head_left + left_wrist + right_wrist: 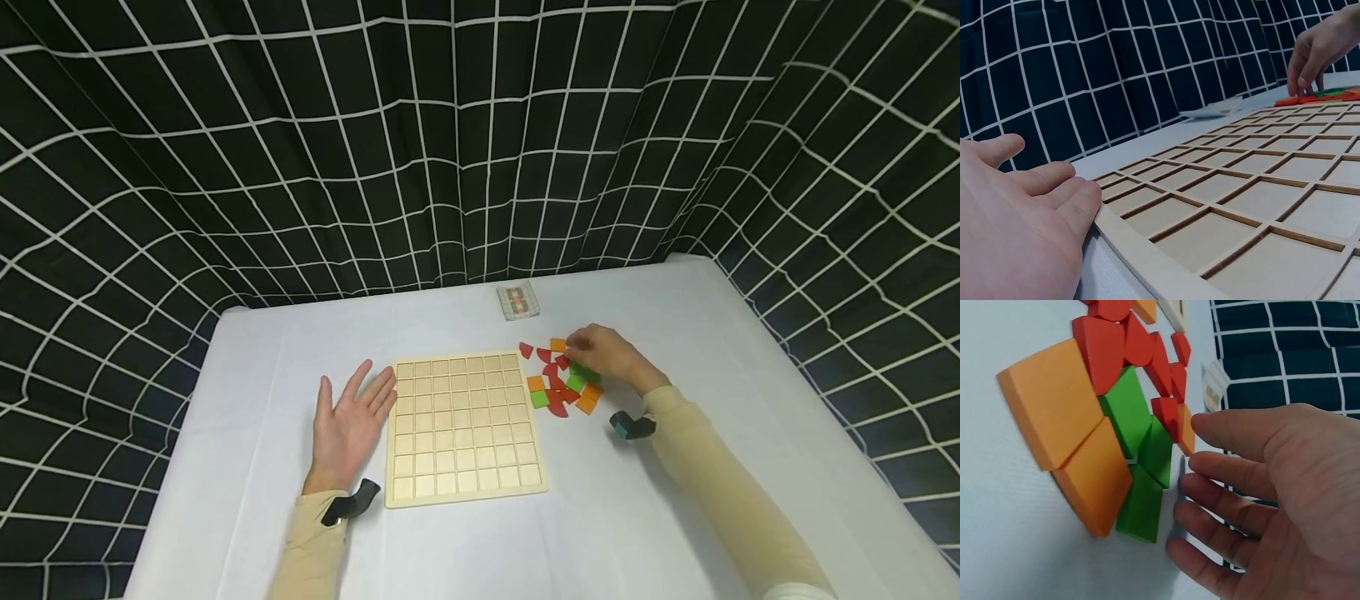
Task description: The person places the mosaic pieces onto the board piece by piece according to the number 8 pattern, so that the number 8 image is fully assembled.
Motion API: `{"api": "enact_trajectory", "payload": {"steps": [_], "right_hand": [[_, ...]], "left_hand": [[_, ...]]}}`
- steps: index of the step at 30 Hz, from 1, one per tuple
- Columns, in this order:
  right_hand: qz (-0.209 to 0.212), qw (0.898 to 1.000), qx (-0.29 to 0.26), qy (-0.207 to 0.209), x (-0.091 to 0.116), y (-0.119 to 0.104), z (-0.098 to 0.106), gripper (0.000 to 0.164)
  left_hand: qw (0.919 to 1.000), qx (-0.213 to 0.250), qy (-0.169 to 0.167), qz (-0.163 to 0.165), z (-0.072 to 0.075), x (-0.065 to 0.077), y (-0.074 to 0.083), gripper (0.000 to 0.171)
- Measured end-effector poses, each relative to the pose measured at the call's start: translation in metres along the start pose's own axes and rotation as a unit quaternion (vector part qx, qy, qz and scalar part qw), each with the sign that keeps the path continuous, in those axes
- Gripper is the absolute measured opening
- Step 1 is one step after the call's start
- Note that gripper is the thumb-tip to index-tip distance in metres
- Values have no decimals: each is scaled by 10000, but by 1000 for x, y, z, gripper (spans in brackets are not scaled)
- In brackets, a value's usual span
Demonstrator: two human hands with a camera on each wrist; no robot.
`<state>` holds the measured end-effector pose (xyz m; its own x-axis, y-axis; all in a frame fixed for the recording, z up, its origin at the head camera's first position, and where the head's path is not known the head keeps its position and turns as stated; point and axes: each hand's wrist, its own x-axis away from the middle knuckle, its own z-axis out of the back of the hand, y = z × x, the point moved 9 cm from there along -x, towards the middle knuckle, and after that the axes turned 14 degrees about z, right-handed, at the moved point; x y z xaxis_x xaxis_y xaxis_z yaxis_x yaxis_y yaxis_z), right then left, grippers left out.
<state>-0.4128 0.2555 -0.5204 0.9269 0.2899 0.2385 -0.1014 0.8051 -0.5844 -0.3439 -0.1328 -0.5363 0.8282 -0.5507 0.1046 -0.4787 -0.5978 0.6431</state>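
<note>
A square wooden grid board [465, 429] with rows of shallow square cells lies flat on the table. At its left edge my left hand [348, 429] is turned palm up with fingers extended, the fingertips right at the rim. My right hand [603, 354] reaches over the far side of a loose group of flat pieces to the board's right. In the right wrist view its thumb tip overlaps an orange square tile [1186, 430], and the fingers are loosely bent with nothing between them. Green square tiles [1141, 503] and red rounded pieces [1100, 353] lie near the fingers.
A small patterned card in a clear sleeve [518, 301] lies on the white-covered table [645, 517] behind the board. More orange tiles [588, 400] sit at the near right of the pieces. A dark curtain with white grid lines [420, 150] surrounds the table.
</note>
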Motion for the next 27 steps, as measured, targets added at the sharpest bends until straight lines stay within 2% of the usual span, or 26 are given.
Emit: {"api": "enact_trajectory", "payload": {"steps": [4, 8, 13, 20, 27], "right_hand": [[-80, 9996, 254, 111, 3, -3, -2, 47], [-95, 9965, 803, 228, 7, -9, -3, 50], [5, 9914, 1257, 353, 8, -18, -3, 45], [34, 9917, 1232, 362, 9, -20, -7, 39], [92, 9965, 613, 563, 5, -17, -11, 30]], "left_hand": [[10000, -51, 32, 22, 0, 1, -1, 84], [9999, -110, 71, 26, 1, 2, -1, 84], [9998, -151, 102, 40, 2, 1, -1, 83], [9994, -261, 220, 64, 5, -1, -2, 82], [9993, -275, 228, 82, 6, -3, -3, 81]]}}
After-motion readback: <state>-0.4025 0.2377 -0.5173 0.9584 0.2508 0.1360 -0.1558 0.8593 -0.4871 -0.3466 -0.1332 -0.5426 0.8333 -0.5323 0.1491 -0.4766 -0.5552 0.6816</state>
